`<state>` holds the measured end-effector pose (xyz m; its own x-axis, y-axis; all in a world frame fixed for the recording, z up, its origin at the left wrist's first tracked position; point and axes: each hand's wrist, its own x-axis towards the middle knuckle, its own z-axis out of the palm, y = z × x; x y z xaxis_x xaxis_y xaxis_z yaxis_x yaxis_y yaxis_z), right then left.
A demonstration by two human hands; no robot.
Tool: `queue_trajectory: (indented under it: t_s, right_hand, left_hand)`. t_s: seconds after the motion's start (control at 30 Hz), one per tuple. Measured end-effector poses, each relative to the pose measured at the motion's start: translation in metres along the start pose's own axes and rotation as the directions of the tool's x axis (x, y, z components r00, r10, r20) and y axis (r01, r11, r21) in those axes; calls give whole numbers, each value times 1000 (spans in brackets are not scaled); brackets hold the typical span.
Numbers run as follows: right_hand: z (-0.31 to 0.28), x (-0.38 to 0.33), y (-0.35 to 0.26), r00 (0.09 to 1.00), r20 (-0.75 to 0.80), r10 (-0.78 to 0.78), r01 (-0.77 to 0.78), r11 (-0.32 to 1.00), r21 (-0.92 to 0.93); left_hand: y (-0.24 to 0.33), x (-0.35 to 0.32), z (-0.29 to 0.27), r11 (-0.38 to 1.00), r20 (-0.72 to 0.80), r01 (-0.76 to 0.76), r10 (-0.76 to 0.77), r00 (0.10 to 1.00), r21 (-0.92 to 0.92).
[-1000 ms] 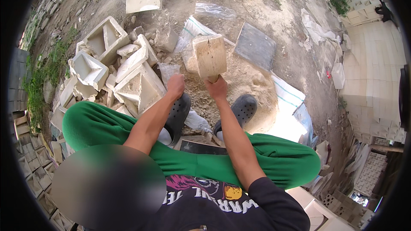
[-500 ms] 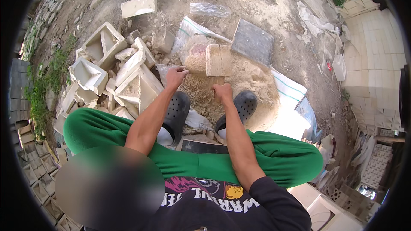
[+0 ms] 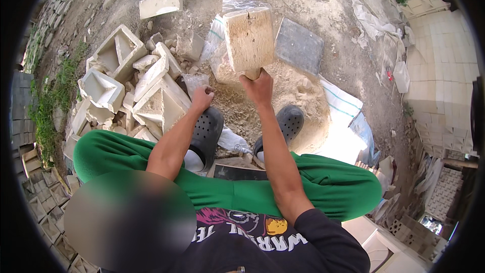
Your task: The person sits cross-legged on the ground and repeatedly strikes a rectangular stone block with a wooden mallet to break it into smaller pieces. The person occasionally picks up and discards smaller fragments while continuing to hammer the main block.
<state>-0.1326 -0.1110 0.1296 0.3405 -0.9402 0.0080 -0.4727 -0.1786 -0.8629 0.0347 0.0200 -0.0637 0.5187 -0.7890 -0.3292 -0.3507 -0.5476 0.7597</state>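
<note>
My right hand (image 3: pixel 258 88) grips the short handle of a wooden mallet (image 3: pixel 249 39), whose thick, scuffed block head is raised over a mound of pale crushed rubble (image 3: pixel 303 91). Partly hidden behind the mallet head is a pale, pinkish lump (image 3: pixel 221 65). My left hand (image 3: pixel 203 97) has its fingers curled together beside a piece of clear plastic (image 3: pixel 195 82), just above my left clog; whatever may be in the fingers does not show. Broken cream-coloured moulded blocks (image 3: pixel 160 103) lie heaped left of that hand.
A dark square slab (image 3: pixel 299 48) lies beyond the mound at right. White sacking with blue stripes (image 3: pixel 341 102) spreads under the rubble. My dark clogs (image 3: pixel 208 129) stand at the mound's near edge. A pale rectangular block (image 3: pixel 160 5) rests on the dirt farther off.
My right hand has lifted the mallet up from the rubble, so its head looks larger. My left hand has drawn back a little toward me and to the left.
</note>
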Motion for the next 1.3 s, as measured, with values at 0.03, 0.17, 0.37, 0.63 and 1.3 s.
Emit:
queue_trajectory:
  t_s: [0.03, 0.17, 0.37, 0.63, 1.3]
  right_hand:
    - [11, -4, 7, 1000, 16, 12, -12, 1000, -7]
    - [49, -28, 72, 930, 173, 324, -258, 911, -321]
    - [47, -26, 100, 872, 194, 450, -354, 852, -387]
    - [20, 1, 7, 993, 56, 105, -105, 994, 4]
    - [34, -6, 42, 983, 54, 178, -168, 975, -143]
  left_hand:
    - [0, -2, 1, 1000, 2, -5, 5, 1000, -21]
    - [15, -6, 0, 999, 17, -48, 48, 999, -6]
    - [37, -11, -2, 966, 69, -62, 46, 997, 250]
    - [38, -13, 8, 941, -49, -138, 161, 986, 308]
    - [40, -6, 27, 963, 9, -93, 94, 996, 253]
